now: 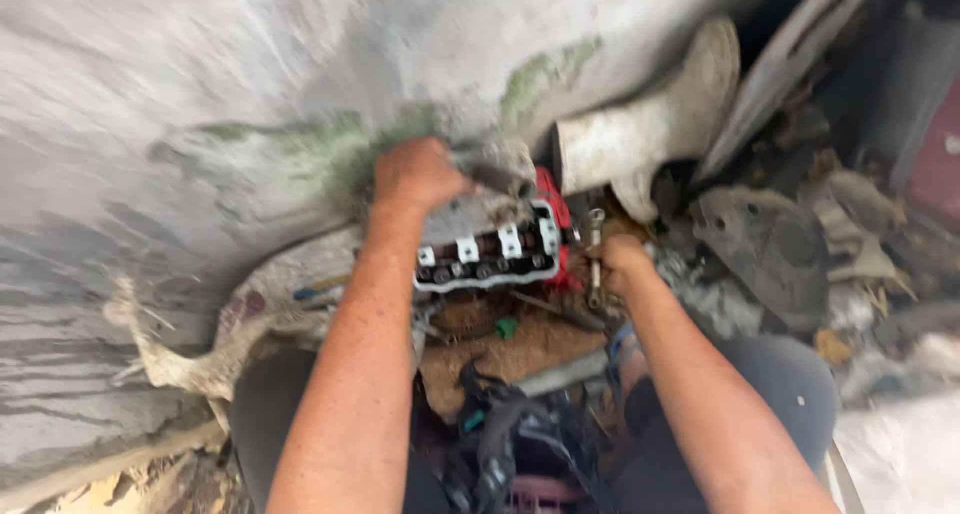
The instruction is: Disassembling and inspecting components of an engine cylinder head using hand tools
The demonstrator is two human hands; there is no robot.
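Centre of the frame: a person is crouching over an engine cylinder head (488, 249), grey metal with white-marked valve gear along its near edge and a red part (553, 206) behind it. It is resting on brown matting (520, 346) on a littered concrete floor (150, 84).

Left hand (418, 174) is sitting at the upper centre, closed in a fist over the top of the cylinder head and gripping a dark handle-like part (497, 179); motion blur is hiding what exactly that part is. Right hand (620, 264) is lying just right of the head, fingers curled shut around a metal spanner (596, 254) standing roughly upright, ring end uppermost.

Surroundings: a dirty rubber boot (650, 124) is lying on its side at the upper right, a dark flat metal plate (765, 244) is at the right, a pale rag (200, 359) is trailing to the left, and black cabling (500, 444) is bunching at the bottom between the knees.

Judgement: the left hand appears to be steadying the head while the spanner works. Doing this well likely means seating the spanner squarely on its fastener and bracing the casting firmly so it does not shift on the matting.
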